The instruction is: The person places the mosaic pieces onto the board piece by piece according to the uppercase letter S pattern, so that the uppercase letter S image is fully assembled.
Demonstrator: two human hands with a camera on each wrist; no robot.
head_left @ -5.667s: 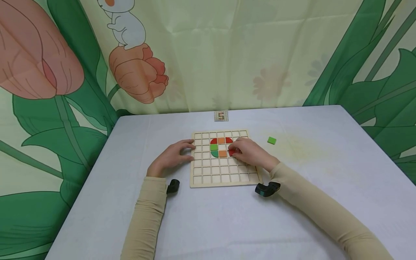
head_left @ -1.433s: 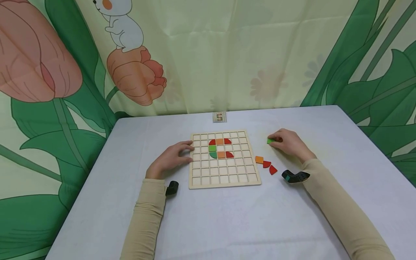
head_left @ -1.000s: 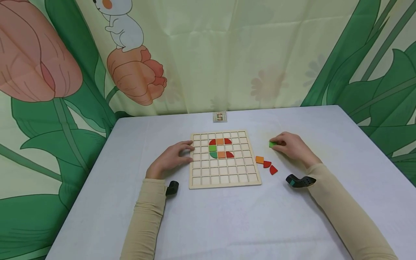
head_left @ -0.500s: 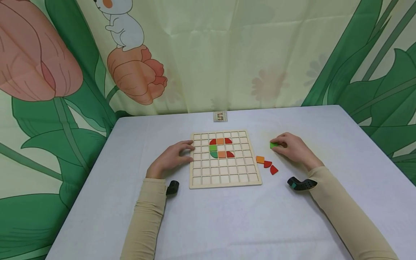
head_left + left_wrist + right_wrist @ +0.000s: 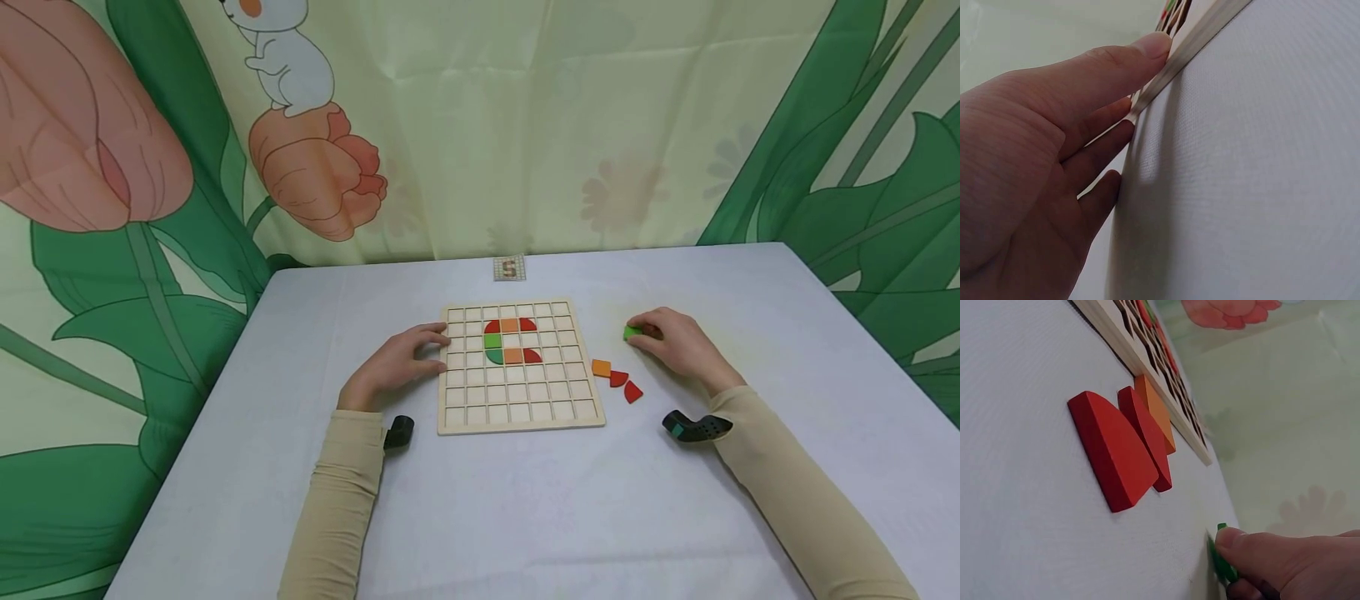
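My right hand pinches a green square tile between thumb and fingers, right of the board; the right wrist view shows the tile partly behind the thumb. My left hand touches the left edge of the wooden grid board with thumb and fingertips, fingers loosely extended. Red, orange and green tiles fill several cells in a C-like shape near the board's upper middle. Off the board's right edge lie an orange square tile and two red quarter-circle tiles, one near the orange and one nearer me.
A small pattern card lies at the far table edge behind the board. White cloth covers the table, and a printed curtain hangs behind it. Black wrist cameras sit on both forearms.
My right hand has left the red tile on the board and moved right to take hold of the green tile. Orange and red tiles now lie beside the board. My left hand stays put.
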